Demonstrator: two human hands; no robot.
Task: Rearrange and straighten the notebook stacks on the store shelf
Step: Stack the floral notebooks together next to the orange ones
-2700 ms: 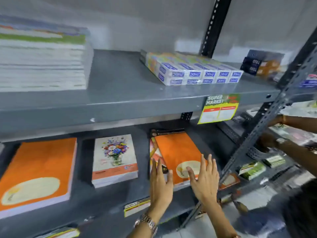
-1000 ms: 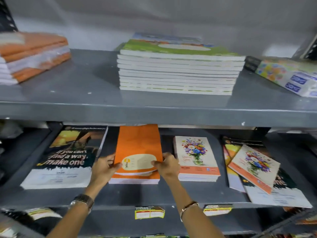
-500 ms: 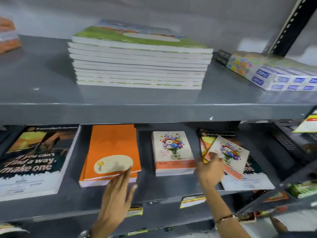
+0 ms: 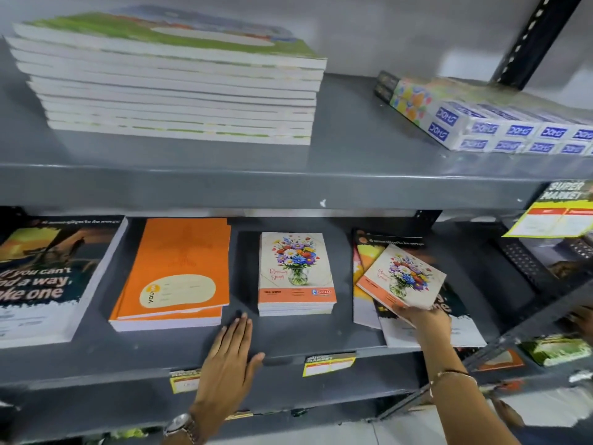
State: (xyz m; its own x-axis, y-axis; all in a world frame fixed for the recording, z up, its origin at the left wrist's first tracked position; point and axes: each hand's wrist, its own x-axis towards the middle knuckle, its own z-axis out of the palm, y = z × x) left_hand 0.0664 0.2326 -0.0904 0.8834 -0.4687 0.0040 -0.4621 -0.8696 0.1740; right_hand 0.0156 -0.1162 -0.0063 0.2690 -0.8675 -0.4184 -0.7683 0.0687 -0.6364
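- At lower left, the dark poster-cover stack [image 4: 48, 277] and the orange notebook stack [image 4: 175, 274] lie flat; the orange top copy sits slightly askew, glossy card over white page edges.
- The left hand [image 4: 229, 351] rests flat and spread on the bare grey metal shelf [image 4: 321, 335], holding nothing.
- At centre, the floral notebook stack [image 4: 296, 274] looks squared.
- At lower right, the right hand [image 4: 426, 316] pinches the tilted floral notebook [image 4: 402, 277] atop a messy pile [image 4: 449, 329].
- Best, I think: lift it clear, turn it square, lay it on the floral stack.
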